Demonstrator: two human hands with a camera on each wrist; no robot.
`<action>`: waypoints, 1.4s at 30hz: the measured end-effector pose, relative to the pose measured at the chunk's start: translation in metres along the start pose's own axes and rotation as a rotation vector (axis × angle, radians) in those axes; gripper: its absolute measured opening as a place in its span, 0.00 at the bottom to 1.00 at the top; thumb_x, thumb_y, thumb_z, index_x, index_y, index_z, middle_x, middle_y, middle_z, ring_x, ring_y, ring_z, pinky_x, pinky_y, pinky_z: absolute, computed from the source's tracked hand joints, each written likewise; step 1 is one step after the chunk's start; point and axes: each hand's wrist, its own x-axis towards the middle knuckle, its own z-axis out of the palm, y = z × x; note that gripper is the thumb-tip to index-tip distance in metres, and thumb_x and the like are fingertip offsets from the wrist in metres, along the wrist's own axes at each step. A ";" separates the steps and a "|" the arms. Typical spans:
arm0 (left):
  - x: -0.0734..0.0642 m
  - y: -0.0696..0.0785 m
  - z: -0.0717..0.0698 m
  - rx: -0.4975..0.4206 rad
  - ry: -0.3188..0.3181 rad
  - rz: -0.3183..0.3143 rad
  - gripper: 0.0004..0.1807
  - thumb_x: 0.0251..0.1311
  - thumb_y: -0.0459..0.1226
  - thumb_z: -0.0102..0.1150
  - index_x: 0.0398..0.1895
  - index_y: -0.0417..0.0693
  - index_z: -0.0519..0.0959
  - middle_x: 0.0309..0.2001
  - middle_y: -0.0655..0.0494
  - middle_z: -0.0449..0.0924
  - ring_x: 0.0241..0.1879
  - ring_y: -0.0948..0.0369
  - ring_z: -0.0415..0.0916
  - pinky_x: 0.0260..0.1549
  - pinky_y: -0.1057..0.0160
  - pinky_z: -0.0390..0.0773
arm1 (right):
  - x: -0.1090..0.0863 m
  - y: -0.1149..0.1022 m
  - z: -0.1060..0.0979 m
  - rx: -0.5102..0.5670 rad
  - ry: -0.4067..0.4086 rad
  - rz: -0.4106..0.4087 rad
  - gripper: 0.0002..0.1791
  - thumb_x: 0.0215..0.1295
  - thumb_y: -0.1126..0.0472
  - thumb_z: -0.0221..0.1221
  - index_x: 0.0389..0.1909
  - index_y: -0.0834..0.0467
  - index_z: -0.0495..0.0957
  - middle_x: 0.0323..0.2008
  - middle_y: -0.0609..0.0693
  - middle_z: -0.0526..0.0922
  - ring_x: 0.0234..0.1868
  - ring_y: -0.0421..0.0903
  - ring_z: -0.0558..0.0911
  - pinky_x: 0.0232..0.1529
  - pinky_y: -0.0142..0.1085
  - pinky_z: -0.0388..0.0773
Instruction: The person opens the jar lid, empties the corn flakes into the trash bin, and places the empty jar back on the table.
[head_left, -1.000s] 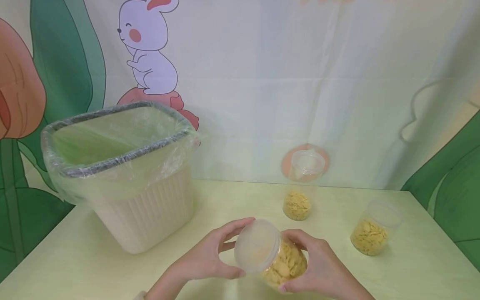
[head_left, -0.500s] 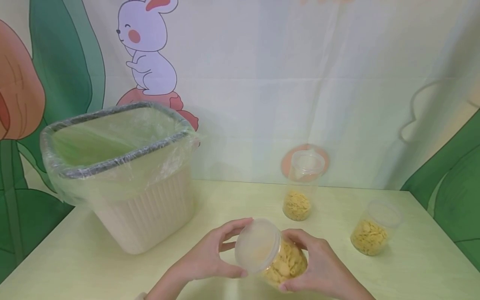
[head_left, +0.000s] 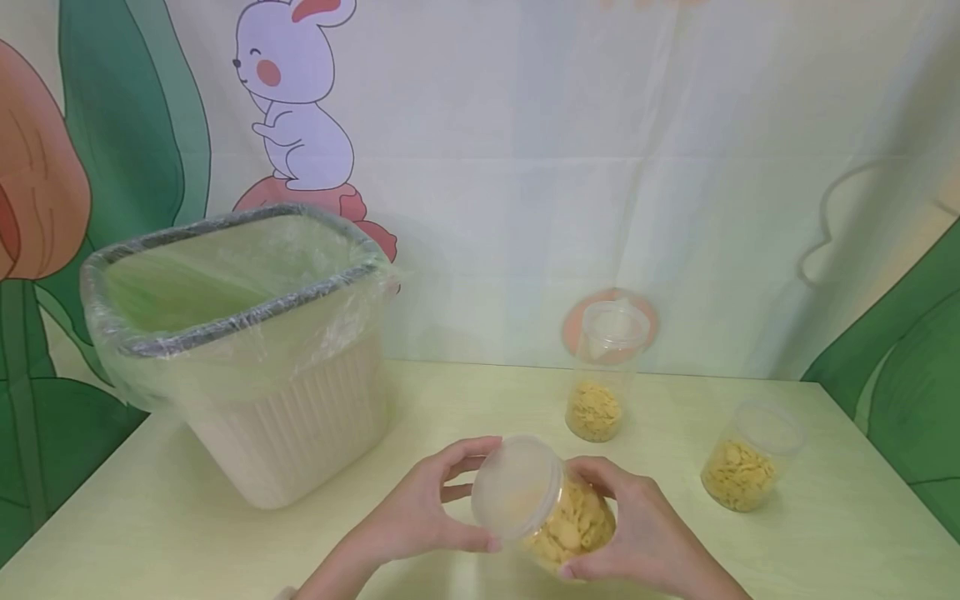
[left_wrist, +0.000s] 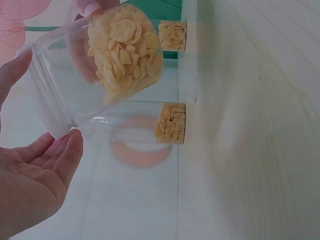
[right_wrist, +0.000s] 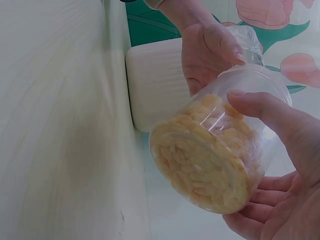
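A clear plastic jar [head_left: 573,525] of yellow flakes, like cornflakes, is held tilted above the table, its lidded end up and to the left. My left hand [head_left: 427,510] holds the rim of the translucent lid [head_left: 516,487] between thumb and fingertips. Round the jar's body my right hand [head_left: 632,529] has its thumb on the near side and fingers on the far side. The left wrist view shows the flakes [left_wrist: 127,50] lying toward the jar's base, with clear space under the lid. The lid still sits on the jar.
Two similar part-filled jars stand on the table [head_left: 150,525]: a tall one [head_left: 596,412] at the back and a shorter one [head_left: 741,475] at the right. A ribbed bin [head_left: 300,425] with a plastic liner stands at the left. Behind hangs a printed cloth [head_left: 480,167].
My left hand and the lid have shifted very slightly to the right. The right hand, the other jars and the bin stay where they were.
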 end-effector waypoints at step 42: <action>-0.003 -0.001 -0.005 0.040 -0.117 0.035 0.48 0.42 0.31 0.67 0.68 0.52 0.54 0.66 0.55 0.57 0.64 0.52 0.56 0.56 0.58 0.67 | 0.000 -0.001 0.001 -0.009 -0.010 -0.013 0.40 0.29 0.48 0.75 0.49 0.53 0.72 0.43 0.40 0.78 0.43 0.41 0.77 0.46 0.39 0.74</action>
